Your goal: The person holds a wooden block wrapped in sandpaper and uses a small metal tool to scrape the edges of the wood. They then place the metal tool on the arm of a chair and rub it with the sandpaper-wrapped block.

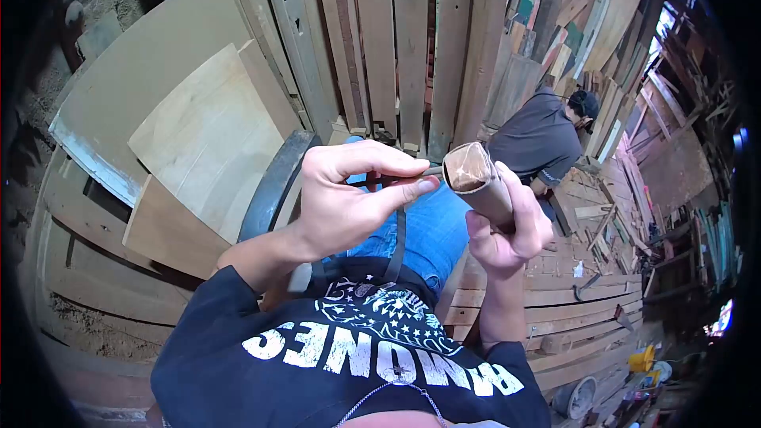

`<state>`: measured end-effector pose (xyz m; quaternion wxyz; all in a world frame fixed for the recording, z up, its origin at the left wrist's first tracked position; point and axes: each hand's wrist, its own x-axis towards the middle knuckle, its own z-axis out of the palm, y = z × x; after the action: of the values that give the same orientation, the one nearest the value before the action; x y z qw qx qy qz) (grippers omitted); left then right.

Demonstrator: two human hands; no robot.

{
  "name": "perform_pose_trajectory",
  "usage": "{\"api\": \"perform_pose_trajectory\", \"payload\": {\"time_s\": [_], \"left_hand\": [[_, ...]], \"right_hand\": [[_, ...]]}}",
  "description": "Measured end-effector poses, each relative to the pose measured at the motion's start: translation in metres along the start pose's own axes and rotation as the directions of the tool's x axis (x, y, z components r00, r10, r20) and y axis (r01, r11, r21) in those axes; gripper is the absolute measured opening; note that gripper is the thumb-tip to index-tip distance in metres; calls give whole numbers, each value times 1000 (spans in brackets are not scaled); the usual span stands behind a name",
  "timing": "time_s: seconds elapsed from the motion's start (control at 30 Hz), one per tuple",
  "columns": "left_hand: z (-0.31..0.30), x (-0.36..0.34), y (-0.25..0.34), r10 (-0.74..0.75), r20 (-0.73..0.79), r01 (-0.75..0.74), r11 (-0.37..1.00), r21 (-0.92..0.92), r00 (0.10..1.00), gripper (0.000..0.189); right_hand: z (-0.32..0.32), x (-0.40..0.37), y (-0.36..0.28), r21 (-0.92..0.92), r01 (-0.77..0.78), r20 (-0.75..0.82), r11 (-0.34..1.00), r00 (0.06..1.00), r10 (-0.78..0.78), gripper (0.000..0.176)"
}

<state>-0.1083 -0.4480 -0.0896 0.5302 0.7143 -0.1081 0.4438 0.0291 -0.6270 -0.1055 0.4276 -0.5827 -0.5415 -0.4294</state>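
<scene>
My right hand (515,226) is wrapped round a brown tube-shaped piece (496,204), perhaps cardboard or wood. Its end (468,166) faces up toward me and has a shiny, light-brown surface with a raised rim. Thumb and forefinger of my left hand (357,190) pinch a thin dark rod-like tool (434,171), whose tip touches or nearly touches the rim's left side. Most of that tool is hidden by my fingers, so its exact kind cannot be made out. Both hands are above my lap, over blue jeans (432,230).
A dark curved armrest (273,182) is at my left, beside leaning plywood sheets (210,139). Upright planks (412,47) stand ahead. To the right a person in a dark shirt (535,139) bends low near scattered wood scraps (598,222). A bucket (575,398) stands lower right.
</scene>
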Motion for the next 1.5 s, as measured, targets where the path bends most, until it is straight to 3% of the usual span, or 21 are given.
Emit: {"api": "perform_pose_trajectory", "payload": {"time_s": [0.17, 0.27, 0.33, 0.4, 0.57, 0.67, 0.77, 0.87, 1.0, 1.2, 1.33, 1.43, 1.5], "left_hand": [[-1, -3, 2, -34, -26, 32, 996, -85, 999, 18], [-1, -2, 0, -27, -33, 25, 998, -61, 999, 17], [-2, -2, -1, -24, -4, 24, 1000, 7, 1000, 16], [3, -3, -8, -6, -76, 0, 997, -76, 997, 16], [2, -3, -5, -43, -85, 34, 994, -106, 995, 15], [2, -2, -2, -21, -60, 15, 996, -89, 998, 15], [1, -1, 1, -71, -28, 70, 997, -30, 997, 15], [2, -5, -10, -43, -75, 36, 995, -92, 996, 14], [5, 0, -13, -102, -113, 82, 982, -172, 988, 12], [2, -2, -3, -87, -39, 82, 990, -113, 995, 13], [4, -1, 0, -144, -41, 136, 978, -159, 989, 13], [4, -1, 2, -180, -24, 171, 964, -201, 983, 13], [4, -2, 5, -175, -6, 170, 965, -200, 985, 15]], "right_hand": [[3, -2, 6, -108, -125, 9, 986, 992, 127, 55], [-2, -3, 2, 53, -126, -47, 991, 991, 128, 56], [0, -5, 3, 54, -15, -58, 998, 998, 18, 57], [2, 0, 0, -40, 67, 6, 997, 998, -67, 55], [5, -2, 1, -132, -64, -13, 989, 998, 63, 54], [5, -9, 7, -19, -109, -74, 994, 991, 107, 57], [-1, -4, 0, -32, 58, -53, 998, 997, -60, 61], [3, -3, 3, -81, 103, 38, 991, 994, -100, 62], [6, -2, -1, -112, 2, 25, 994, 1000, 0, 59], [11, -7, 14, -87, -155, -57, 984, 987, 150, 57], [1, -7, 7, -16, -25, -99, 1000, 995, 23, 59], [-4, 1, -4, -80, 36, 19, 996, 999, -34, 60], [0, 0, -3, -76, 17, 19, 997, 1000, -16, 59]]}}
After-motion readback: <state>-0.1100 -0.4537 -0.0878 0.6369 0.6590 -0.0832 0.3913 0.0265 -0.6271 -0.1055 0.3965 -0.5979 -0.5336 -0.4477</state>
